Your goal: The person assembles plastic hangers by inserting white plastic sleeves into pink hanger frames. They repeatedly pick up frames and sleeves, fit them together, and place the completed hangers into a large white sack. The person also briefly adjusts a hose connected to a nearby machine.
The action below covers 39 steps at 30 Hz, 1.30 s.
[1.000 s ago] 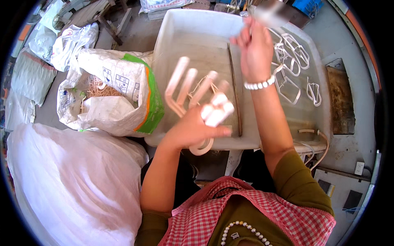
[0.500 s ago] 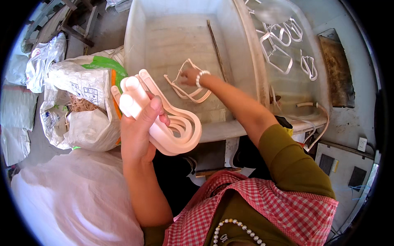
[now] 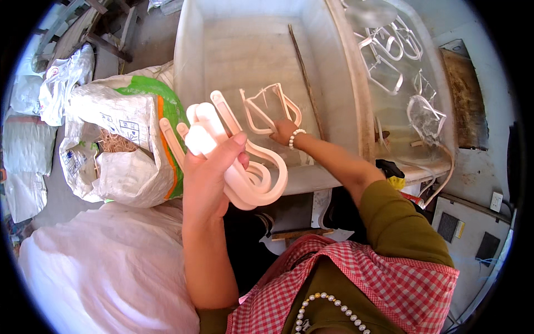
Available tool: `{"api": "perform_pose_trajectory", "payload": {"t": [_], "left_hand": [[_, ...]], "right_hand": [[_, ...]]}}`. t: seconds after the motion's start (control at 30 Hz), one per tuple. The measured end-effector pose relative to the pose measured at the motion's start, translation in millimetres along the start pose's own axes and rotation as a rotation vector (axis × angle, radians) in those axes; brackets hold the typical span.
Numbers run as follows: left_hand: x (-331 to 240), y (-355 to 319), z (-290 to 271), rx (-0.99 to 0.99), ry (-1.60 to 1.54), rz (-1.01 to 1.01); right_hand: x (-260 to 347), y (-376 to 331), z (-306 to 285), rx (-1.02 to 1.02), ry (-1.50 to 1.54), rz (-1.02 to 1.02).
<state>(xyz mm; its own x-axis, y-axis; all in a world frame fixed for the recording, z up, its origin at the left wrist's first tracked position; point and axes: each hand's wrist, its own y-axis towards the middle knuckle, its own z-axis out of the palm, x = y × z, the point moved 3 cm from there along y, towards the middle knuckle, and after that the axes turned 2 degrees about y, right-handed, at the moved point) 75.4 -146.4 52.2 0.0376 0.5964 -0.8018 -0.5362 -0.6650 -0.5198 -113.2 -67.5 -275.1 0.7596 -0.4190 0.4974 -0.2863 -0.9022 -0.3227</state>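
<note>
My left hand [image 3: 208, 178] is raised in front of the tub, closed around a bunch of pale pink, hook-shaped plastic strips [image 3: 272, 195]. Their rounded ends stick up past my thumb, and the curved ends hang toward the right. My right hand [image 3: 285, 132], with a beaded bracelet at its wrist, reaches down into the tub [image 3: 311, 181]. Its fingers are closed on the near end of a pale angular plastic loop [image 3: 257, 116] with thin strands across it. My fingertips there are partly hidden.
A dark stick [image 3: 304, 72] leans inside the tub. The basin [image 3: 384, 111] on the right holds water and several pale plastic loops [image 3: 395, 80]. An open white sack [image 3: 130, 175] stands at left, behind a pale cloth-covered bulk [image 3: 105, 261]. A hose [image 3: 451, 167] hangs over the basin's near edge.
My right hand has moved slightly right and nearer, and now grips the loop, which has turned. In the right basin, pale loops near the hose lie differently. My left hand keeps its bunch.
</note>
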Motion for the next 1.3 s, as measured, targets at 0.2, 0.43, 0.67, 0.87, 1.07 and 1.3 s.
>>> {"api": "perform_pose_trajectory", "payload": {"t": [0.2, 0.43, 0.67, 0.87, 1.07, 1.3], "left_hand": [[-1, 1, 3, -0.048, -0.009, 0.088], [1, 0, 4, 0.136, -0.178, 0.175], [0, -3, -3, 0.211, -0.255, 0.164], [-15, -17, -9, 0.238, -0.277, 0.215], [-2, -13, -2, 0.256, -0.138, 0.159], [9, -14, 5, 0.337, -0.239, 0.106]], "right_hand": [[77, -60, -168, -0.198, 0.322, -0.264], [137, -151, -248, -0.213, 0.002, -0.755], [140, -191, -265, 0.189, 0.69, -0.395], [139, -232, -313, 0.195, 0.421, -0.124], [72, -190, -308, -0.216, -0.808, 0.228], [41, -147, -354, -0.619, 0.587, 0.381]]}}
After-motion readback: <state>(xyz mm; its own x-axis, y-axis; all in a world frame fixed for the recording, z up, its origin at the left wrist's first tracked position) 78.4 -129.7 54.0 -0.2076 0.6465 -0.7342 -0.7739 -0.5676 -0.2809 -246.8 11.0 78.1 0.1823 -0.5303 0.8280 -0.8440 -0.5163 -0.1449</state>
